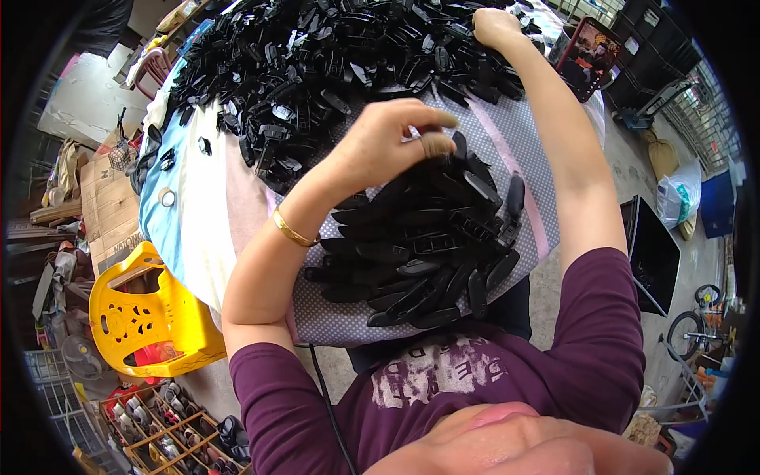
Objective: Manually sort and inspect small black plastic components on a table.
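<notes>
A large heap of small black plastic pieces (317, 55) covers the far part of the cloth-covered table (348, 332). Closer to me lies a smaller pile of long, narrow, rounded black plastic pieces (419, 245). My left hand (388, 142) hovers over the far edge of this near pile, its thumb and fingers bent and apart. Its fingertips are slightly blurred, beside one black piece, and I see nothing between them. My right arm stretches to the far right of the heap. There my right hand (497, 28) is closed, knuckles up; its fingertips and anything in them are hidden.
A phone (590, 59) stands upright at the table's far right. A roll of tape (167, 197) lies on the left side. Left of the table are a yellow plastic chair (150, 317) and a shoe rack (166, 427). Black crates (653, 47) stand at the far right.
</notes>
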A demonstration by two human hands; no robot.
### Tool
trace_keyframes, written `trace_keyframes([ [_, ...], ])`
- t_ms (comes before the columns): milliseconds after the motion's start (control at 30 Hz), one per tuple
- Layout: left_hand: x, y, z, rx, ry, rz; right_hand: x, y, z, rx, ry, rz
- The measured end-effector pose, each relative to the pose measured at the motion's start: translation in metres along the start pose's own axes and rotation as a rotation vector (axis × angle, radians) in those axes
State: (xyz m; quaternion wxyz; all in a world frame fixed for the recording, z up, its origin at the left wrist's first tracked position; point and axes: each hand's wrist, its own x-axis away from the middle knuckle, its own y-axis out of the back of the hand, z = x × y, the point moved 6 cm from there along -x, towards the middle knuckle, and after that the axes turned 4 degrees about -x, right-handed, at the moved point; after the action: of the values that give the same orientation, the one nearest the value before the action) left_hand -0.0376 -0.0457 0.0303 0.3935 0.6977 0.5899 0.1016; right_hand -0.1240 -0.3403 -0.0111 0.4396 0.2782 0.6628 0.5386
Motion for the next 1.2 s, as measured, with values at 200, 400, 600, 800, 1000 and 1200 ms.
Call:
trace_keyframes([
  [200, 0.001, 0.022, 0.053, 0.482, 0.320, -0.333, 0.066, 0.086, 0.026, -0.722, 0.318, -0.166],
  [400, 0.007, 0.014, 0.065, 0.881, 0.319, -0.464, 0.138, 0.095, 0.114, -0.999, 0.614, -0.256],
  [600, 0.011, 0.018, 0.067, 0.867, 0.262, -0.539, 0.162, 0.098, 0.128, -1.009, 0.654, -0.273],
  [800, 0.012, 0.022, 0.071, 0.779, 0.277, -0.539, 0.162, 0.089, 0.120, -1.055, 0.605, -0.220],
  [1000, 0.009, 0.025, 0.067, 0.780, 0.293, -0.515, 0.140, 0.080, 0.090, -1.353, 0.440, -0.040],
  [1200, 0.007, 0.018, 0.060, 0.740, 0.297, -0.433, 0.163, 0.090, 0.109, -1.134, 0.512, -0.066],
])
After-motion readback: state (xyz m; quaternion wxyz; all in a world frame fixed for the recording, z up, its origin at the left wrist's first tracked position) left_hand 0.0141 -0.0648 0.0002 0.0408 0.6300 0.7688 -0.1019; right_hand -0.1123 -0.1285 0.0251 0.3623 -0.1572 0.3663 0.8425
